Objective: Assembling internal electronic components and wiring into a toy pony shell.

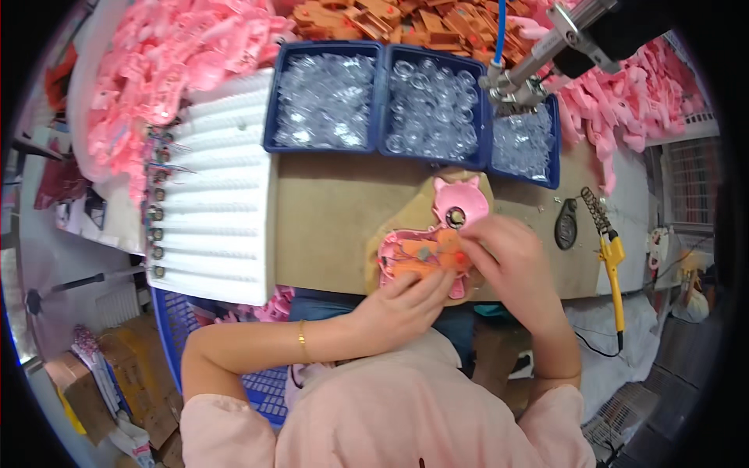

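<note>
In front of me on the bench lies an open pink plastic toy shell [388, 251] with a cat-eared head part [460, 196] above it. A small round dark-rimmed piece [456, 217] sits in that head part. An orange plastic casing [417, 256] with thin wires and a red spot lies over the shell's body. My left hand [407, 306] has its fingers closed on the casing's lower edge. At the casing's right end, the thumb and fingers of my right hand [507, 257] are pinched together; whatever is between them is hidden.
Blue trays [382, 144] of clear plastic parts stand behind the shell, under a metal clamp arm [538, 58]. Pink shells [179, 54] and orange parts [413, 19] are heaped beyond. A white ridged rack [214, 203] holds small wired parts at left; a yellow soldering iron [613, 269] hangs right.
</note>
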`<act>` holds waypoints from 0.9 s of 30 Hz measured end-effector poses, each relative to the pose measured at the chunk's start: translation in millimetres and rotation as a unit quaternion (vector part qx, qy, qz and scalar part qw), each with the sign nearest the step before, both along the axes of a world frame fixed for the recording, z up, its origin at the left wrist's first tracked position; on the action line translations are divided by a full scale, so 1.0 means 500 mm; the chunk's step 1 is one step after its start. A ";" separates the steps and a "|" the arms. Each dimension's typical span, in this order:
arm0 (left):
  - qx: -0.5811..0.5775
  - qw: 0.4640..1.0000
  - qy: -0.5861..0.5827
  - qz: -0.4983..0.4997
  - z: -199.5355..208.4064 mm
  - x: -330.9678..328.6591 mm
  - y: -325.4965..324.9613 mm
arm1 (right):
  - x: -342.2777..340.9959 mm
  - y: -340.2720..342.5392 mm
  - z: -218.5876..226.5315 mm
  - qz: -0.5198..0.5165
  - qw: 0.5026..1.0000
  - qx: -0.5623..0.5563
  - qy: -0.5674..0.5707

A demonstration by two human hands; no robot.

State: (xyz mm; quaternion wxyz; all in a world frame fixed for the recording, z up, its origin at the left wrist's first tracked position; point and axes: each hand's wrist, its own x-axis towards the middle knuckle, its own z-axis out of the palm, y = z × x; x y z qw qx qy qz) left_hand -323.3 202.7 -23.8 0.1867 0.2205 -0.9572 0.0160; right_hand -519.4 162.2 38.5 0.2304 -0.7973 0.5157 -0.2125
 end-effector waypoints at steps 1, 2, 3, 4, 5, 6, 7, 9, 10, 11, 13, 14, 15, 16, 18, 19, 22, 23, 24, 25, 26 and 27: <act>-0.013 1.000 -0.016 0.007 0.009 0.005 0.005 | 0.038 -0.031 0.005 0.021 0.997 -0.062 0.035; -0.005 1.000 -0.014 0.010 0.020 0.011 0.012 | 0.075 -0.064 0.011 0.042 0.989 -0.124 0.065; 0.002 1.000 -0.010 0.009 0.021 0.010 0.016 | 0.105 -0.103 -0.010 -0.008 0.985 -0.109 0.134; 0.028 0.999 -0.016 0.021 0.006 0.001 0.023 | 0.126 -0.150 -0.024 -0.027 0.977 -0.100 0.188; 0.059 0.998 0.002 0.009 0.014 -0.002 0.017 | 0.134 -0.194 -0.042 -0.050 0.965 -0.089 0.241; 0.074 0.997 0.034 0.003 0.027 -0.004 0.010 | 0.127 -0.230 -0.073 -0.050 0.962 -0.059 0.261; 0.090 0.993 0.071 0.000 0.040 0.006 -0.011 | 0.113 -0.256 -0.096 -0.064 0.960 -0.021 0.272; 0.141 0.983 0.086 0.078 0.096 0.025 -0.076 | 0.089 -0.267 -0.134 -0.052 0.974 -0.052 0.213; 0.176 0.972 0.062 0.144 0.146 0.044 -0.151 | 0.078 -0.261 -0.137 -0.057 0.978 -0.044 0.194; -0.011 0.975 0.083 0.205 0.109 0.093 -0.226 | 0.078 -0.252 -0.131 -0.057 0.979 -0.048 0.191; -0.075 0.928 0.145 0.337 0.109 0.194 -0.392 | 0.076 -0.228 -0.117 -0.088 0.987 -0.057 0.124; -0.147 0.893 0.122 0.407 0.104 0.245 -0.468 | 0.079 -0.216 -0.107 -0.093 0.986 -0.055 0.129; -0.235 0.867 0.094 0.429 0.078 0.322 -0.530 | 0.098 -0.210 -0.094 -0.092 0.984 -0.091 0.120; -0.023 0.880 0.112 0.461 0.080 0.342 -0.572 | 0.108 -0.203 -0.087 -0.106 0.980 -0.118 0.118; 0.143 0.858 0.099 0.483 0.062 0.340 -0.622 | 0.131 -0.165 -0.046 -0.111 0.981 -0.142 0.073; 0.093 0.863 0.083 0.490 0.042 0.324 -0.645 | 0.136 -0.136 -0.022 -0.114 0.981 -0.153 0.044; 0.033 0.940 -0.049 0.336 -0.022 0.316 -0.725 | 0.105 -0.078 0.010 -0.111 0.980 -0.162 0.012; 0.018 0.895 -0.078 0.439 -0.041 0.371 -0.748 | 0.094 -0.049 0.024 -0.067 0.980 -0.185 -0.029; 0.027 0.872 -0.158 0.462 -0.038 0.373 -0.766 | 0.071 -0.020 0.028 -0.086 0.984 -0.155 -0.006; -0.143 0.910 -0.219 0.321 -0.002 0.333 -0.745 | 0.039 -0.001 0.029 -0.153 0.983 -0.060 -0.084; -0.184 0.900 -0.194 0.345 -0.014 0.402 -0.751 | 0.032 0.015 0.039 -0.188 0.966 0.024 -0.175; -0.264 0.909 -0.233 0.224 0.002 0.458 -0.760 | 0.019 0.039 0.051 -0.222 0.943 0.095 -0.230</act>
